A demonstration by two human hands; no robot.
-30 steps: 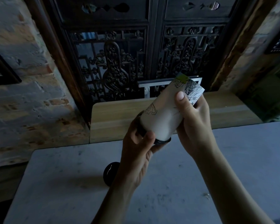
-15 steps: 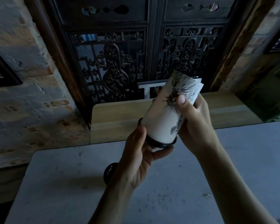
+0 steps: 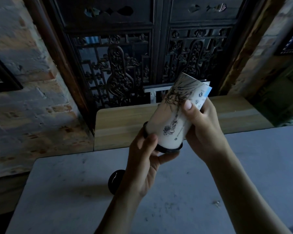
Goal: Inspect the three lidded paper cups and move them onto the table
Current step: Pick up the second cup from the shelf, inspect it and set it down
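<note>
Above the table, both hands grip a tilted cup.

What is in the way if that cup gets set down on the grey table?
Mostly nothing. The paper cup is held tilted in the left hand and right hand above the table. Only a dark round lid shows beneath the left hand; the rest looks bare.

Both forearms bare to the frame edge — no sleeves, rings or watch; short, plain fingernails.
</note>
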